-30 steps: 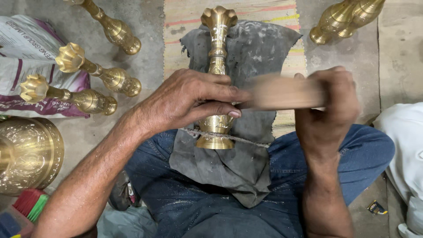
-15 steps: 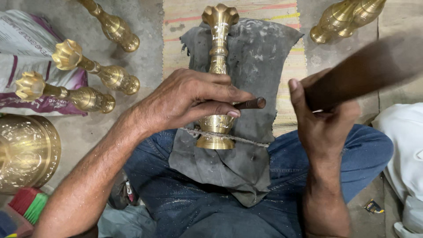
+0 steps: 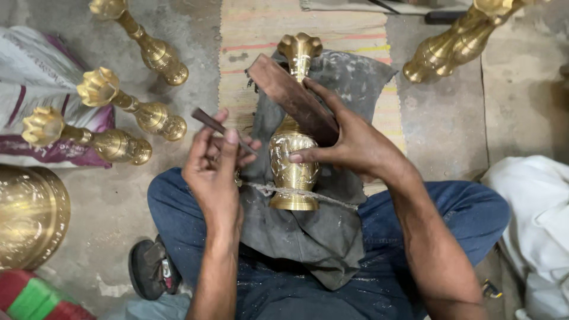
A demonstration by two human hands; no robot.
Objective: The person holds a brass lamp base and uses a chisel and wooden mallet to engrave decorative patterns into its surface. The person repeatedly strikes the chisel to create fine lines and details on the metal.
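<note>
Observed: a brass vase [image 3: 293, 160] lies lengthwise on a dark grey cloth [image 3: 320, 237] across the seated person's lap, mouth pointing away, base towards the body, with a cord [image 3: 308, 193] drawn across just above the base.

Left hand [image 3: 216, 169]: closed in a pinch on a thin dark chisel-like tool [image 3: 220, 127], whose tip points towards the vase body just to the right of the fingers. Tip contact with the metal cannot be confirmed.

Right hand [image 3: 349, 142]: fingers spread over the vase shoulder, fingertips touching it; a flat brown wooden block [image 3: 293, 101] lies under the palm and runs along the neck. Whether it is gripped or merely pressed, I cannot tell.

Judgement: the step in hand looks like surface working of the vase body, with the tool being positioned. The next move calls for a firmly steadied vase and a seated tool tip.

Beyond the left hand, three brass pieces [image 3: 127, 112] lie on the floor [image 3: 444, 124].
</note>
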